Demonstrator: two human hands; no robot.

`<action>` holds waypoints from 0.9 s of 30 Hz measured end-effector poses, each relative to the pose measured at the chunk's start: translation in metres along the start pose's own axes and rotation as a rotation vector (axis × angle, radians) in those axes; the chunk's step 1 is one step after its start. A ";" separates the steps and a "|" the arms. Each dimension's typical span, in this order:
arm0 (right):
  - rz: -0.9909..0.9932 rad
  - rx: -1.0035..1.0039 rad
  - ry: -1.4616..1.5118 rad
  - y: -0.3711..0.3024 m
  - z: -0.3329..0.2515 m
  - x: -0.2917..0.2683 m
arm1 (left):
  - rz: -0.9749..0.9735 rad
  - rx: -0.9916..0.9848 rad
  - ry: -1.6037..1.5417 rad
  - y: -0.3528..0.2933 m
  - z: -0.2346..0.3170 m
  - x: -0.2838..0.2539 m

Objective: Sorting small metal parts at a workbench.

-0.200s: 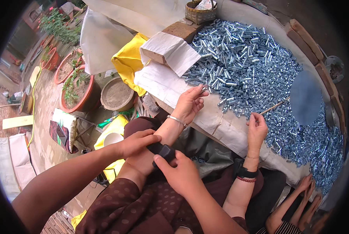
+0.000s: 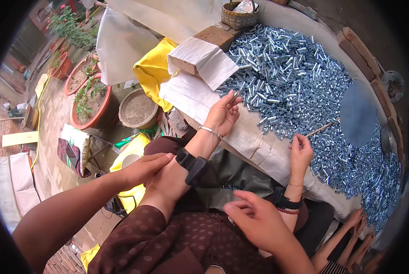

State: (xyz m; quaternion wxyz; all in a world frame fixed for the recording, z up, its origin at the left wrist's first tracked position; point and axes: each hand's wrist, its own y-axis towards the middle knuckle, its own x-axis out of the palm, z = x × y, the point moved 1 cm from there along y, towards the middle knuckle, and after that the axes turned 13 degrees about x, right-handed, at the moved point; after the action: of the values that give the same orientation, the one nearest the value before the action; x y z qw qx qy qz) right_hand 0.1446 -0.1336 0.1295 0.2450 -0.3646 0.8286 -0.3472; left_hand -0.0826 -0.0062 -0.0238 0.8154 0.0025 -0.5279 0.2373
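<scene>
My left hand (image 2: 222, 115), with a silver bangle and a black wrist device (image 2: 196, 169), pinches a small shiny metal piece (image 2: 235, 95) at the pile's near edge. My right hand (image 2: 300, 153), with red beads and a dark wristband (image 2: 286, 200), closes on a thin wooden stick (image 2: 323, 127). The stick's far end meets a flat blue oval (image 2: 358, 114) over the pile of silvery metal pieces (image 2: 300, 86). Another person's left hand (image 2: 147, 171) grips my left forearm. That person's right hand (image 2: 252, 217), slightly blurred, hovers over my lap, apart from the device.
Bricks (image 2: 362, 52) edge the pale sheet (image 2: 254, 148) under the pile. A wicker basket (image 2: 239, 18) and a cloth-covered brick (image 2: 203, 59) stand on the far side. Potted plants (image 2: 94, 107) line the left. More hands (image 2: 357, 228) touch the pile at lower right.
The other person's right hand has let go of my left wrist device and moved right and down. My left hand has risen slightly; my right hand stays on the stick.
</scene>
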 end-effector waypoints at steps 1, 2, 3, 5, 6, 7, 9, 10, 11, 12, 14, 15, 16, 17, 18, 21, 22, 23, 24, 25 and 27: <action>0.028 -0.011 0.034 -0.015 0.005 -0.018 | 0.006 -0.012 0.004 0.006 -0.003 0.000; 0.072 -0.029 0.066 -0.025 0.011 -0.038 | -0.004 -0.026 0.003 0.017 -0.008 0.002; 0.152 0.040 0.122 -0.036 0.027 -0.061 | 0.008 -0.016 0.028 0.020 -0.018 0.003; 0.394 0.159 0.251 0.065 -0.043 -0.098 | -0.092 -0.060 0.072 0.022 -0.057 0.030; 0.493 -0.245 0.690 0.096 0.013 -0.133 | -0.145 -0.040 0.099 0.023 -0.047 0.030; 0.626 -0.718 1.087 0.119 0.067 -0.178 | -0.210 -0.051 0.112 0.024 -0.045 0.038; 0.452 -0.835 1.370 0.118 0.079 -0.202 | -0.277 -0.034 0.150 0.031 -0.031 0.035; 0.307 -0.802 1.517 0.153 0.080 -0.197 | -0.152 0.048 0.204 0.033 -0.007 0.017; 0.242 -0.805 1.613 0.159 0.085 -0.205 | -0.218 0.009 0.176 0.041 -0.004 0.004; 0.171 -0.836 1.706 0.156 0.090 -0.217 | -0.306 -0.056 0.143 0.046 -0.005 0.002; -0.009 -0.936 1.840 0.118 0.098 -0.242 | -0.363 -0.098 0.060 0.043 -0.018 0.023; 0.083 -0.923 1.860 0.112 0.101 -0.248 | -0.358 -0.116 0.023 0.040 -0.017 0.024; 0.094 -0.943 1.857 0.106 0.105 -0.251 | -0.349 -0.130 -0.014 0.039 -0.016 0.026; 0.180 -0.938 1.870 0.106 0.110 -0.253 | -0.355 -0.132 -0.019 0.038 -0.018 0.025; 0.263 -0.931 1.881 0.106 0.115 -0.255 | -0.339 -0.129 -0.011 0.037 -0.020 0.023; 0.255 -0.897 1.928 0.108 0.120 -0.251 | -0.330 -0.150 -0.021 0.033 -0.020 0.021; 0.238 -0.930 1.936 0.107 0.120 -0.251 | -0.365 -0.156 -0.025 0.034 -0.020 0.017; 0.241 -0.936 1.928 0.103 0.119 -0.252 | -0.365 -0.155 -0.029 0.032 -0.019 0.016; 0.243 -0.937 1.923 0.099 0.119 -0.253 | -0.369 -0.169 -0.021 0.030 -0.020 0.017; 0.246 -0.958 1.910 0.093 0.119 -0.253 | -0.374 -0.184 -0.013 0.027 -0.022 0.019; 0.226 -0.977 1.895 0.089 0.116 -0.255 | -0.332 -0.175 0.019 0.020 -0.023 0.023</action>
State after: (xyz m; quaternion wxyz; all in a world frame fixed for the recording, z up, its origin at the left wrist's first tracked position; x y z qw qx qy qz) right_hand 0.3392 0.0619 0.0268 -0.6398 0.0738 0.7591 -0.0950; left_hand -0.0629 0.0262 -0.0194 0.8456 0.0165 -0.5310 0.0530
